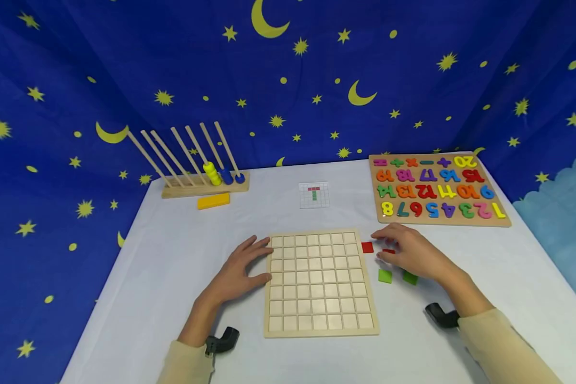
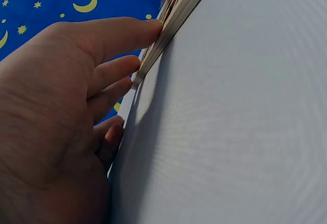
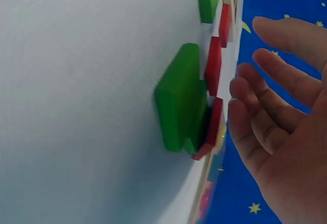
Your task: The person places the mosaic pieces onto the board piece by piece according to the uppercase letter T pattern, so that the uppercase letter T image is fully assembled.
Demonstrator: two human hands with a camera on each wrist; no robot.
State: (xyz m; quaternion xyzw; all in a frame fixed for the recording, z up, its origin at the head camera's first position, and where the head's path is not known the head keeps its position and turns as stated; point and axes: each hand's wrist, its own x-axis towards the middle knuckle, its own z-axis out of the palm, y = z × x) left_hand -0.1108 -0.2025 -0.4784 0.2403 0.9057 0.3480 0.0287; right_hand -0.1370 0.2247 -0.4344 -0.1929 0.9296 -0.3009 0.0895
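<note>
A wooden grid board (image 1: 318,307) with bare square cells lies in front of me. My left hand (image 1: 235,274) rests at its left edge, fingertips and thumb at the rim; the left wrist view shows the fingers (image 2: 127,37) extended onto the side. To the right of the board, my right hand (image 1: 415,253) hovers palm down over red and green square tiles, fingers slightly bent and holding nothing. One red tile (image 1: 367,247) lies beside the board, another red tile (image 1: 389,251) partly under the hand. Two green tiles (image 1: 385,276) sit nearer me. The right wrist view shows a further red tile (image 3: 209,132).
A small card (image 1: 314,201) with a red and green T pattern lies behind the board. At the back left stand a peg rack (image 1: 187,190) with beads and a yellow-orange block (image 1: 213,201). A number puzzle board (image 1: 441,220) lies at the back right.
</note>
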